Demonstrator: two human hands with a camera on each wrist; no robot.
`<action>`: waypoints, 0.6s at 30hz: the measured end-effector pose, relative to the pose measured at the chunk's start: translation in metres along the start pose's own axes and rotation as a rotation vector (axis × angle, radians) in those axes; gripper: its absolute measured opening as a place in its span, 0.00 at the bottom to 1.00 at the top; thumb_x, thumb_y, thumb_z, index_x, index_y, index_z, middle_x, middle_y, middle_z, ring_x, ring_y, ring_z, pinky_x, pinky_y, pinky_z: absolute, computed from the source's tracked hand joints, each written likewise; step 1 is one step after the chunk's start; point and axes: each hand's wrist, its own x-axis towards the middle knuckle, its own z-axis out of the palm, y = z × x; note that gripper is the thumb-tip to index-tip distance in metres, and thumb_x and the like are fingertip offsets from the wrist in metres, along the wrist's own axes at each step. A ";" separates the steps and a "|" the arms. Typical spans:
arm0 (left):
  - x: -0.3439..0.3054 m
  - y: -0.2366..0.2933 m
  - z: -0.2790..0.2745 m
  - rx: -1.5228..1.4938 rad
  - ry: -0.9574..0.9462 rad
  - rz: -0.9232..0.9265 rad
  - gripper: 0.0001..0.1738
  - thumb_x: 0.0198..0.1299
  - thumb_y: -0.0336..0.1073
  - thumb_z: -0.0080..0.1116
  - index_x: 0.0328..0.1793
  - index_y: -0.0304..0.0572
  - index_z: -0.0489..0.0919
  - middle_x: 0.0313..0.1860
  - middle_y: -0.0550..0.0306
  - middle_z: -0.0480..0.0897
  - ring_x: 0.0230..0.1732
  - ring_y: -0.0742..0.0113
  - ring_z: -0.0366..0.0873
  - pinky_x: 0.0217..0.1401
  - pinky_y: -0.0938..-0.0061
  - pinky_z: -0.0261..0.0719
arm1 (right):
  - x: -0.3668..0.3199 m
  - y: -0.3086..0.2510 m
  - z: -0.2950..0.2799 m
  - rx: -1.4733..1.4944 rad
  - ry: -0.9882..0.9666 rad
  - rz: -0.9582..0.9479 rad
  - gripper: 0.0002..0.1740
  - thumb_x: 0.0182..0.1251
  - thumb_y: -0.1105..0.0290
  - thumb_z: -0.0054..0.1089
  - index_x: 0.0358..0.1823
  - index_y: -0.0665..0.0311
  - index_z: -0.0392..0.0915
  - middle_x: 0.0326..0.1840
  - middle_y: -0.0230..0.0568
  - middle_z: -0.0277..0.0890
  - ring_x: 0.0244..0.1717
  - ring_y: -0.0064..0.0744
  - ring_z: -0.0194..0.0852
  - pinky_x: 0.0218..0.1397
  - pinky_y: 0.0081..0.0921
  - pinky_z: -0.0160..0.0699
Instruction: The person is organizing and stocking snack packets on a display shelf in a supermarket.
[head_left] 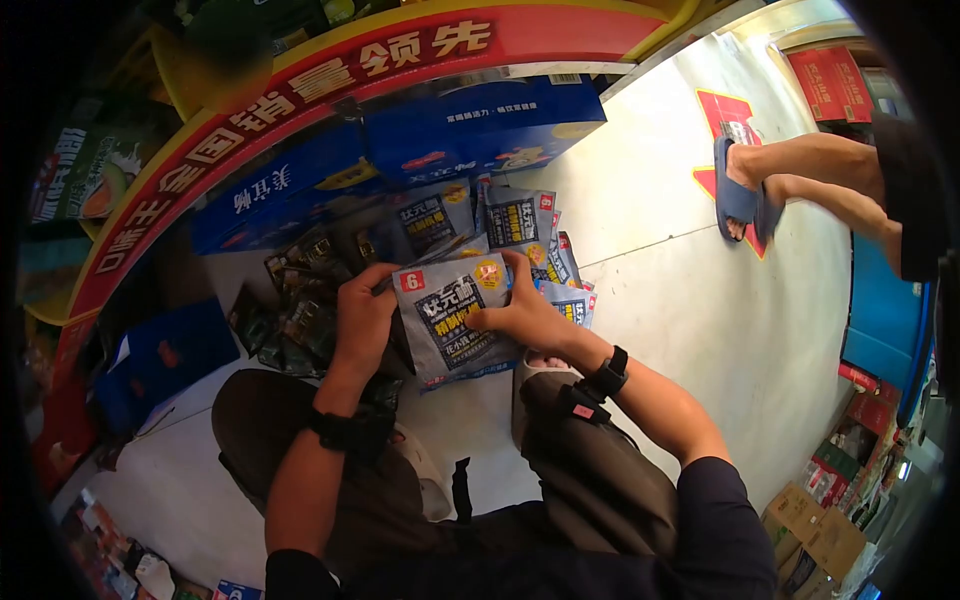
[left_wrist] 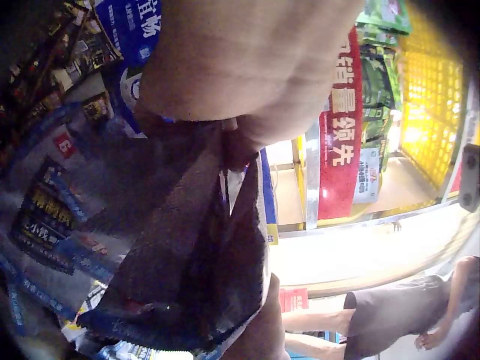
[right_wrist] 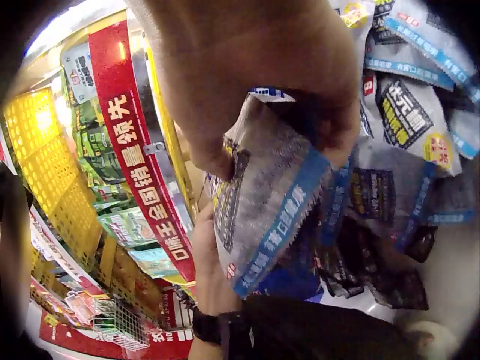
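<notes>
Both hands hold a silver-grey snack pouch (head_left: 445, 345) with bold black and yellow print, upright in front of the knees. My left hand (head_left: 365, 315) grips its left edge. On the opposite side my right hand (head_left: 530, 312) pinches it, the thumb lying across the printed front. The left wrist view shows the shaded side of the pouch (left_wrist: 172, 225) below the left hand (left_wrist: 247, 60). In the right wrist view, the right hand (right_wrist: 262, 67) folds over the pouch (right_wrist: 262, 180), and its blue bottom strip shows. More grey pouches (head_left: 515, 220) lie just beyond.
Dark small packets (head_left: 305, 325) are heaped left of the pouches. Blue cartons (head_left: 480, 130) stand behind, under a shelf with a red banner (head_left: 330, 75). A person's sandalled foot (head_left: 738, 190) is on the pale floor at right. A blue box (head_left: 165, 365) lies at left.
</notes>
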 end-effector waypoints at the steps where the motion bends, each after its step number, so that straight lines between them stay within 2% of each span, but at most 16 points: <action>1: 0.000 0.000 0.000 0.028 -0.039 0.028 0.11 0.60 0.20 0.53 0.45 0.29 0.84 0.39 0.59 0.86 0.40 0.76 0.80 0.45 0.80 0.76 | 0.001 0.000 -0.004 0.001 0.000 0.005 0.55 0.55 0.67 0.75 0.72 0.75 0.40 0.62 0.53 0.68 0.61 0.35 0.71 0.66 0.28 0.71; 3: 0.001 -0.001 -0.002 0.061 -0.073 0.057 0.12 0.58 0.20 0.53 0.45 0.29 0.84 0.39 0.59 0.86 0.42 0.75 0.80 0.47 0.80 0.75 | 0.004 -0.004 -0.013 0.045 -0.276 0.004 0.52 0.54 0.68 0.74 0.73 0.73 0.47 0.60 0.46 0.72 0.60 0.31 0.72 0.65 0.26 0.71; 4: 0.001 -0.002 -0.003 0.076 -0.143 0.048 0.12 0.57 0.19 0.53 0.45 0.29 0.84 0.40 0.59 0.85 0.43 0.75 0.80 0.48 0.80 0.75 | 0.006 0.001 -0.015 0.050 -0.282 0.003 0.52 0.54 0.68 0.74 0.73 0.73 0.47 0.60 0.46 0.72 0.60 0.31 0.72 0.65 0.26 0.71; 6: 0.003 -0.005 -0.006 0.099 -0.210 0.038 0.13 0.56 0.19 0.52 0.44 0.29 0.84 0.41 0.59 0.85 0.44 0.74 0.80 0.49 0.80 0.75 | 0.012 0.009 -0.013 0.205 -0.461 0.212 0.43 0.53 0.71 0.73 0.70 0.69 0.61 0.58 0.38 0.77 0.58 0.27 0.75 0.63 0.24 0.72; 7: 0.004 -0.008 -0.006 0.114 -0.219 0.028 0.13 0.56 0.19 0.51 0.45 0.30 0.83 0.42 0.59 0.85 0.43 0.74 0.80 0.49 0.80 0.76 | 0.006 0.008 -0.007 0.293 -0.408 0.191 0.35 0.53 0.74 0.70 0.65 0.68 0.70 0.55 0.35 0.80 0.56 0.24 0.76 0.62 0.25 0.75; 10: 0.003 -0.014 -0.004 0.049 -0.212 -0.043 0.14 0.57 0.20 0.51 0.48 0.32 0.82 0.43 0.58 0.84 0.43 0.74 0.80 0.49 0.79 0.77 | 0.005 0.022 0.007 0.371 -0.382 0.104 0.34 0.55 0.76 0.68 0.66 0.69 0.69 0.56 0.37 0.80 0.56 0.26 0.77 0.61 0.26 0.76; 11: 0.003 -0.016 -0.002 -0.031 -0.209 -0.102 0.15 0.58 0.21 0.51 0.50 0.32 0.82 0.43 0.57 0.84 0.44 0.73 0.81 0.49 0.79 0.78 | 0.005 0.030 0.010 0.440 -0.387 0.187 0.33 0.56 0.78 0.67 0.65 0.69 0.69 0.57 0.39 0.80 0.56 0.29 0.78 0.63 0.29 0.76; 12: 0.002 -0.014 -0.001 -0.028 -0.201 -0.104 0.15 0.58 0.21 0.51 0.50 0.32 0.82 0.43 0.57 0.84 0.44 0.73 0.81 0.49 0.79 0.78 | 0.003 0.031 0.014 0.442 -0.395 0.188 0.33 0.56 0.78 0.67 0.65 0.69 0.69 0.57 0.39 0.80 0.56 0.29 0.78 0.63 0.29 0.76; 14: 0.000 -0.011 0.002 -0.199 -0.180 -0.233 0.16 0.60 0.22 0.52 0.54 0.34 0.80 0.44 0.54 0.84 0.45 0.72 0.81 0.49 0.77 0.80 | 0.000 0.034 0.024 0.636 -0.297 0.161 0.31 0.56 0.80 0.66 0.64 0.69 0.70 0.58 0.41 0.80 0.56 0.33 0.80 0.65 0.31 0.76; 16: 0.001 -0.012 0.003 -0.182 -0.169 -0.231 0.15 0.61 0.22 0.52 0.54 0.35 0.79 0.45 0.53 0.84 0.45 0.72 0.82 0.49 0.77 0.80 | -0.001 0.036 0.026 0.652 -0.270 0.140 0.30 0.57 0.81 0.65 0.64 0.69 0.70 0.57 0.43 0.80 0.57 0.33 0.80 0.66 0.33 0.76; 18: 0.000 -0.013 0.004 -0.168 -0.165 -0.229 0.15 0.62 0.23 0.52 0.54 0.35 0.78 0.45 0.53 0.84 0.45 0.72 0.82 0.49 0.77 0.81 | -0.003 0.037 0.025 0.693 -0.248 0.205 0.30 0.58 0.81 0.65 0.64 0.70 0.70 0.57 0.43 0.80 0.57 0.33 0.80 0.66 0.33 0.76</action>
